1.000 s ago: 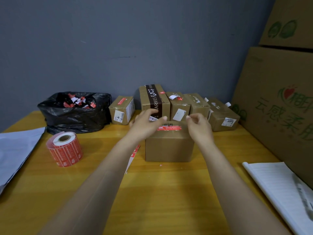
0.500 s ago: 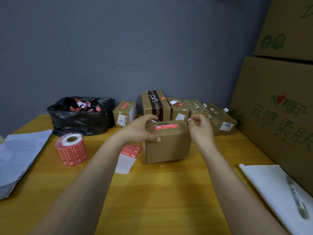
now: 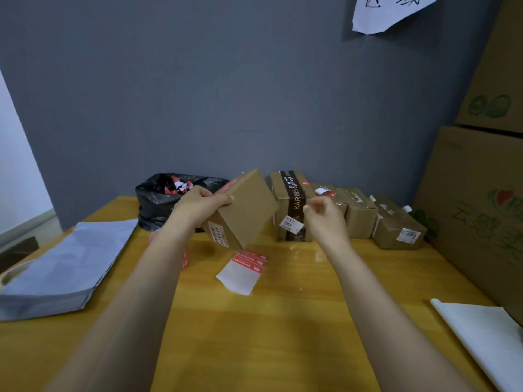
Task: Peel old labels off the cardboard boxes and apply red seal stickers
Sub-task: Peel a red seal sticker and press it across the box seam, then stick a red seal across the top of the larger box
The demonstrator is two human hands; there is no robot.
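My left hand [image 3: 201, 202] grips a small brown cardboard box [image 3: 245, 210] and holds it tilted in the air above the table. A white label [image 3: 218, 235] shows on its lower left face, and a red seal sticker [image 3: 229, 184] runs along its upper edge. My right hand [image 3: 325, 216] hovers to the right of the box, fingers loosely curled, holding nothing that I can see. A strip of backing paper with red seal stickers [image 3: 246, 269] lies flat on the table below the box. The red sticker roll [image 3: 184, 257] is mostly hidden behind my left forearm.
A row of small boxes [image 3: 359, 215] stands along the wall, one with a dark KARRIES band [image 3: 294, 203]. A black rubbish bag [image 3: 160, 200] with torn labels sits behind my left hand. Grey mailers [image 3: 76, 264] lie left, large cartons [image 3: 478, 199] right, white paper [image 3: 486, 332] front right.
The box was lifted off the table and tipped to the left in my left hand. My right hand let go of it. The view has tilted upward.
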